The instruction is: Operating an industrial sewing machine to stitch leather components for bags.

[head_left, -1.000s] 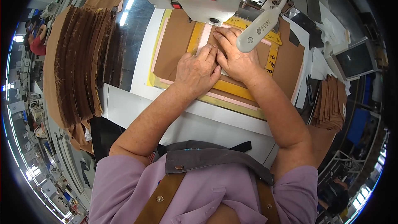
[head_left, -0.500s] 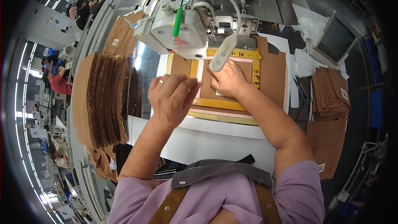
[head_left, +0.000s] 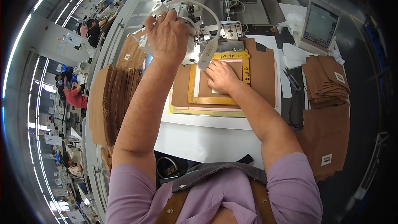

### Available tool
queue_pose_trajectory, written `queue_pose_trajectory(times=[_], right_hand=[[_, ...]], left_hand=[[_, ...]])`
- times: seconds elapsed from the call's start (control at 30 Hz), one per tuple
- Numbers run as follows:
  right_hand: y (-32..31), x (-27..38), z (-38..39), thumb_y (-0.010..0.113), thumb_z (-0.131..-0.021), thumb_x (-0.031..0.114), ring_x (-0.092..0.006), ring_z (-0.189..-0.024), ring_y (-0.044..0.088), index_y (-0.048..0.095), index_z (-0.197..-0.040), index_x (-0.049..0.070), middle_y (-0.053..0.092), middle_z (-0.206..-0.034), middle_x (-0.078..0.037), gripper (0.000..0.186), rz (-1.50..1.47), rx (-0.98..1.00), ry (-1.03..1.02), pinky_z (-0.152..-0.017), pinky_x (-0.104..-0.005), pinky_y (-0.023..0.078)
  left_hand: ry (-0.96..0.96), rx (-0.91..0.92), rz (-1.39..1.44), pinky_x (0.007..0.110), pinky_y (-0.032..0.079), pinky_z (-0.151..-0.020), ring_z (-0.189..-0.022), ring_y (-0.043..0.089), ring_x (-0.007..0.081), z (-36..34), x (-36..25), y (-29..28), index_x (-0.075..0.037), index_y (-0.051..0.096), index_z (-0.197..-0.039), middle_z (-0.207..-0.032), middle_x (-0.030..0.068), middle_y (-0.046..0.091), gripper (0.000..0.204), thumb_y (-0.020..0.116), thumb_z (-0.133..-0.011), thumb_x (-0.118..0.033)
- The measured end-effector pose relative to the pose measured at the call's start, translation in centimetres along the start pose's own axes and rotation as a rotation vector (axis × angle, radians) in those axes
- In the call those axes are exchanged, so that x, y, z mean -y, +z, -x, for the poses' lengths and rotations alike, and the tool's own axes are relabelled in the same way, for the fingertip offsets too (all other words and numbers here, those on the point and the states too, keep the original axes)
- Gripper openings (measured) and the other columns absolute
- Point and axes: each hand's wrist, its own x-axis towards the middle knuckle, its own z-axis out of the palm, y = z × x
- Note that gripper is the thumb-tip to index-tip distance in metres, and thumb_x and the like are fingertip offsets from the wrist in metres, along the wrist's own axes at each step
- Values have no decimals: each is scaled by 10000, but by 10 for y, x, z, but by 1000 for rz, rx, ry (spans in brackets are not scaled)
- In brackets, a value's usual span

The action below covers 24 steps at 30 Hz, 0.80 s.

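My left hand (head_left: 167, 37) is raised at the upper part of the white sewing machine head (head_left: 190, 54), its fingers curled over something I cannot make out. My right hand (head_left: 220, 75) rests with fingers slightly spread and bent on a brown fabric panel (head_left: 230, 91) inside a yellow rectangular template frame (head_left: 211, 100), just below a pale lamp arm (head_left: 207, 54). Some pale strips line the inside of the frame. The frame lies on a larger brown piece (head_left: 265, 83) over a white board (head_left: 199, 122).
A tall stack of brown cut pieces (head_left: 116, 103) stands left. On the right are more brown pieces (head_left: 323, 79), a loose panel (head_left: 321, 139), a black-handled tool (head_left: 292, 81) and a screen (head_left: 319, 25). Co-workers (head_left: 76, 97) sit at machines along the far left.
My left hand has left the fabric beside my right hand and risen to the machine head, fingers curled. My right hand stays on the panel. The view has shifted to show more machine and room.
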Motion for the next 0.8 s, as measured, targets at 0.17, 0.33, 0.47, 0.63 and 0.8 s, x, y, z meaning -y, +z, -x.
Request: queue_pose_trajectory(times=[0.17,0.33,0.47,0.63,0.8], right_hand=[[5,-6,-1,609,-816,315,-244,-1137,561,670,-1026,77,649,-1120,-94,323,-1,-32,-3,-986,-414,432],[34,-1,-18,591,-820,275,-230,-998,606,714,-931,77,679,-988,-65,258,-25,-95,-76,-914,-407,456],[53,-22,20,626,-818,313,-241,-987,621,706,-803,105,684,-999,-79,223,154,-383,-118,-958,-450,432],[7,38,50,652,-860,342,-270,-1119,572,686,-969,101,641,-1130,-84,267,152,-268,81,-1032,-469,376],[-44,78,60,629,-956,265,-286,-992,672,687,-1081,74,671,-1157,-124,235,-648,-190,581,-910,-481,499]], left_hand=[[-95,31,203,413,343,-836,-834,658,234,4,1,-14,-168,744,-758,-837,6,662,47,726,-754,-211],[-114,180,667,396,478,-741,-792,602,261,45,16,-43,-33,665,-789,-884,76,625,97,723,-721,5],[-237,416,1078,374,433,-955,-1039,586,221,77,-11,-45,29,629,-888,-1071,86,633,66,681,-868,-7],[-417,438,1641,272,482,-874,-904,626,132,147,7,-4,-13,607,-981,-993,81,688,107,621,-1004,-117],[-368,476,1567,285,503,-783,-824,616,183,187,6,-11,-47,692,-975,-915,66,675,136,663,-991,-178]])
